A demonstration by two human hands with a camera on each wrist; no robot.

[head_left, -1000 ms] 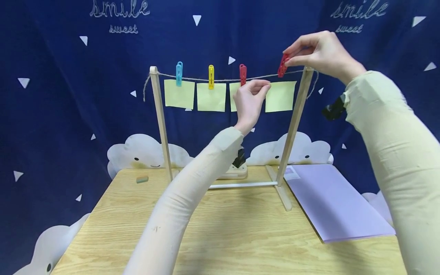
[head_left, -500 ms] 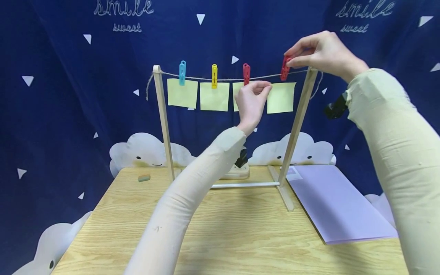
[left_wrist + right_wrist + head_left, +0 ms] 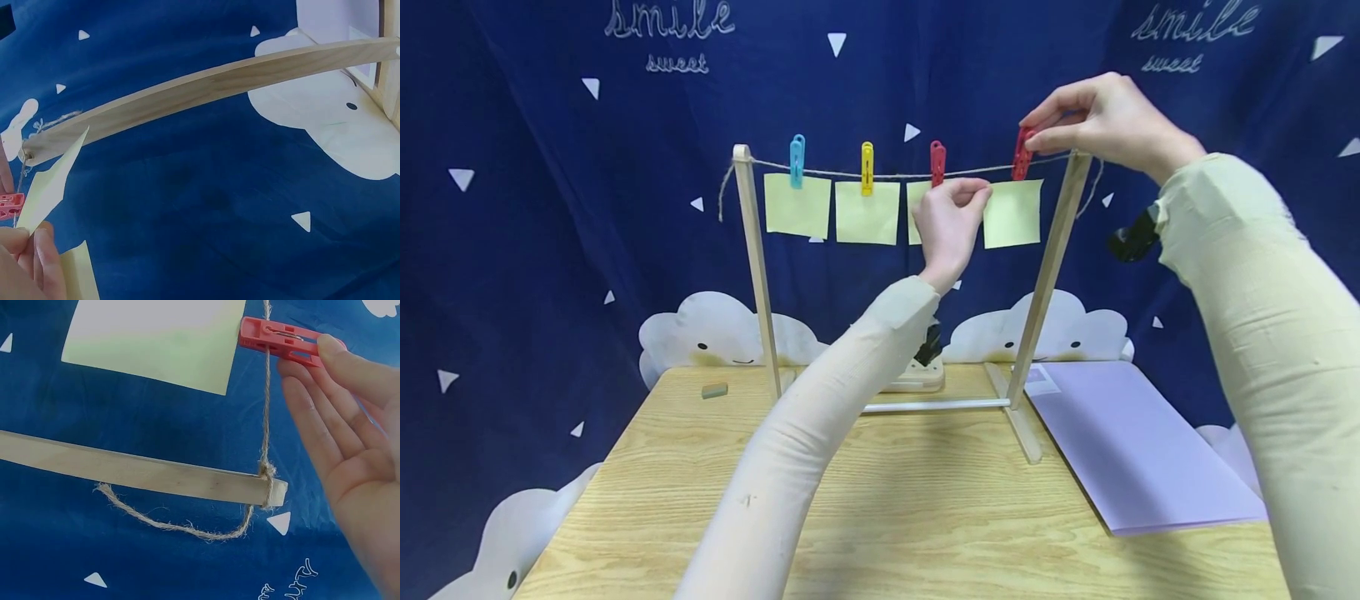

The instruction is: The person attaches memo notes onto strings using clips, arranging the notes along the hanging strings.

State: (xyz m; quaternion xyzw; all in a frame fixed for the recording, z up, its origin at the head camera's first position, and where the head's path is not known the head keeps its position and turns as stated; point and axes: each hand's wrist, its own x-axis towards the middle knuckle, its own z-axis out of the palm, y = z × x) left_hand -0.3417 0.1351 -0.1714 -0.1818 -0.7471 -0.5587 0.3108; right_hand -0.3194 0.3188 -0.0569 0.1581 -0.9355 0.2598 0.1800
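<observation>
My right hand pinches a red clothespin between thumb and fingers; in the right wrist view the clothespin straddles the twine, its tip at the edge of a yellow paper note. My left hand pinches the upper left corner of that note, just below the line. To the left, three notes hang from the twine under a blue clothespin, a yellow clothespin and another red clothespin. My left hand partly covers the third note.
The twine is tied between two wooden posts of a stand on the wooden table. A purple folder lies at the right, a small green block at the left. A beige object sits behind the stand. A blue curtain hangs behind.
The right hand has brought the red clothespin slightly down, from above the line onto the twine by the note's top edge. The left hand still holds the note's corner.
</observation>
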